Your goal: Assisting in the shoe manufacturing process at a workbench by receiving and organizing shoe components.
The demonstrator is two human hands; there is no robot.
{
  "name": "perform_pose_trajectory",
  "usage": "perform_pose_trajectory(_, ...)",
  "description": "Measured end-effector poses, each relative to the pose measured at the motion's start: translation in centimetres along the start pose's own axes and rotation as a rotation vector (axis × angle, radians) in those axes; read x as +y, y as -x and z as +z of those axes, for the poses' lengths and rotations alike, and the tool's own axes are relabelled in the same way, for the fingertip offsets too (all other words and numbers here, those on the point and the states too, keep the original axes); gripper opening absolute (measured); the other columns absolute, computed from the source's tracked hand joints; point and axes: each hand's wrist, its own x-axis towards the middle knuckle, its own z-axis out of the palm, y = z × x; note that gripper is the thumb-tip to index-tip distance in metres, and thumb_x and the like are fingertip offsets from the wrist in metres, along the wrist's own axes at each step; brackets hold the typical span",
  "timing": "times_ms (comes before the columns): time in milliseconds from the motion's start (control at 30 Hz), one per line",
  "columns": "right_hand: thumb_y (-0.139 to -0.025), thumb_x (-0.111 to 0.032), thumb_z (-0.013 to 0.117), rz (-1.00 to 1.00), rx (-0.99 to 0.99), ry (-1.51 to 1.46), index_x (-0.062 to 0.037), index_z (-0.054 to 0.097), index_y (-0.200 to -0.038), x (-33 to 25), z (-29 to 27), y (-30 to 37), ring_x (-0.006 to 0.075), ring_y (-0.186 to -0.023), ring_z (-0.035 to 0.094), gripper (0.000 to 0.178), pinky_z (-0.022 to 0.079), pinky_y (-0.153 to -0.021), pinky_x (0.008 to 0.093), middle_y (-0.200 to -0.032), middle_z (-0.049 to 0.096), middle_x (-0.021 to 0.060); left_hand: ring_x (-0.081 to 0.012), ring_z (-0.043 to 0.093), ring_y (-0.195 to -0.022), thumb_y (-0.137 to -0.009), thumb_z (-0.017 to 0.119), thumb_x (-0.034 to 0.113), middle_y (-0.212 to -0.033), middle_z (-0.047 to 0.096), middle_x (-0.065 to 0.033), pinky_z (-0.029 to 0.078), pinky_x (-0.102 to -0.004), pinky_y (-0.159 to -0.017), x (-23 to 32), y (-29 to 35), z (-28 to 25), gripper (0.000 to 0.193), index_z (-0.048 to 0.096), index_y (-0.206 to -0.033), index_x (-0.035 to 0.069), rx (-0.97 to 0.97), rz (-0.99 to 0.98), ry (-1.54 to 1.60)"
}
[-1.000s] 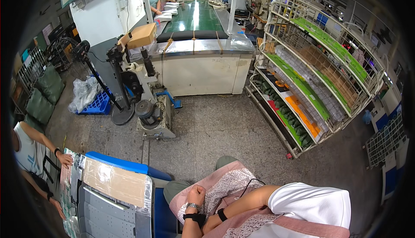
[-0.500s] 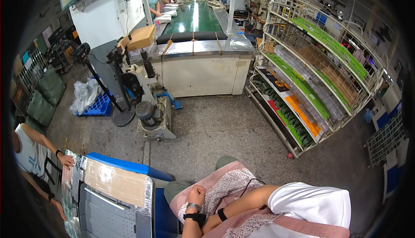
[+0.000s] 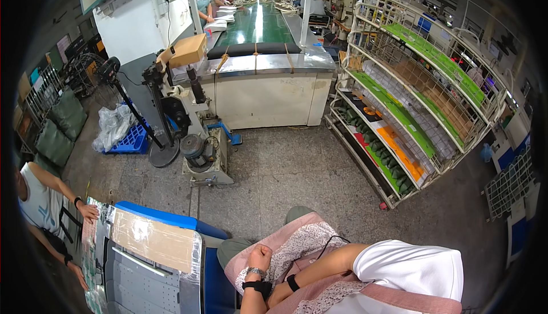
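Near the lower centre of the head view, the left hand (image 3: 260, 256) is curled into a fist above a pink apron (image 3: 301, 241) with floral parts, spread across the person's lap; whether anything is enclosed in it cannot be told. A metal-banded watch (image 3: 256, 271) and a wide black strap (image 3: 258, 288) circle that wrist. Just below, the right hand (image 3: 278, 296) is partly covered by the left forearm, so its grip cannot be told; a black band (image 3: 293, 283) is on its wrist. At the lower left stands a blue and grey machine (image 3: 142, 282) topped by a brown sheet (image 3: 153, 240), with a co-worker's hand (image 3: 89, 213) resting at its far edge. Left of centre, a small motor (image 3: 195, 148) sits on a metal base. At the upper centre runs a green conveyor belt (image 3: 257, 25), and a wire rack (image 3: 359, 164) with green and orange boards fills the right side.
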Motion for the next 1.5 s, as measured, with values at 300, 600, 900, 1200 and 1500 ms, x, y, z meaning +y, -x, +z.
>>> perform_pose_trajectory(300, -0.094, -0.025, 0.055, -0.003, 0.018, 0.037, -0.009, 0.062, -0.109, 5.2, 2.6, 0.9, 0.0293, -0.106, 0.062, 0.023, 0.052, -0.08, 0.0393, -0.118, 0.064, 0.0091, -0.0295, 0.068, -0.07, -0.081, 0.066, 0.02, -0.073, 0.069, -0.0124, 0.053, -0.0393, -0.068, 0.1, -0.1, 0.0, 0.014, 0.068, -0.081, 0.006, -0.004, 0.011, -0.012)
perform_pose_trajectory(600, -0.093, -0.023, 0.056, -0.024, 0.038, 0.044, -0.0101, 0.061, -0.11, 2.1, 1.2, 0.6, 0.0286, -0.106, 0.062, 0.022, 0.053, -0.078, 0.0396, -0.118, 0.064, 0.0079, -0.031, 0.068, -0.07, -0.082, 0.065, 0.02, -0.074, 0.069, -0.0137, 0.053, -0.0399, -0.067, -0.2, -0.2, 0.2, 0.015, 0.068, -0.08, 0.005, 0.013, 0.016, -0.001)
perform_pose_trajectory(900, -0.094, -0.022, 0.056, 0.087, -0.034, 0.583, -0.0122, 0.062, -0.118, 28.7, 14.8, 6.7, 0.0288, -0.113, 0.061, 0.026, 0.053, -0.084, 0.0396, -0.126, 0.062, 0.0085, -0.0303, 0.068, -0.07, -0.081, 0.065, 0.019, -0.074, 0.069, -0.0132, 0.053, -0.0392, -0.068, 1.4, 0.4, -0.7, 0.015, 0.068, -0.08, 0.005, 0.0, 0.043, 0.025)
perform_pose_trajectory(1200, -0.095, -0.02, 0.056, -0.296, 0.077, 1.213, -0.0121, 0.063, -0.117, 35.1, 20.2, 3.2, 0.0273, -0.114, 0.061, 0.025, 0.053, -0.085, 0.0384, -0.125, 0.063, 0.008, -0.0285, 0.068, -0.069, -0.081, 0.066, 0.019, -0.074, 0.069, -0.0128, 0.053, -0.0385, -0.068, 1.5, 0.0, -0.4, 0.014, 0.068, -0.08, 0.005, 0.007, 0.033, -0.009)
perform_pose_trajectory(1500, -0.095, -0.023, 0.055, -0.026, -0.005, 0.943, -0.0121, 0.064, -0.115, 33.6, 21.2, 4.2, 0.0263, -0.112, 0.062, 0.025, 0.053, -0.084, 0.0379, -0.123, 0.064, 0.0076, -0.0286, 0.068, -0.069, -0.082, 0.065, 0.017, -0.074, 0.069, -0.0131, 0.053, -0.0384, -0.067, 2.0, 0.2, -0.6, 0.012, 0.068, -0.08, 0.005, 0.004, 0.017, -0.012)
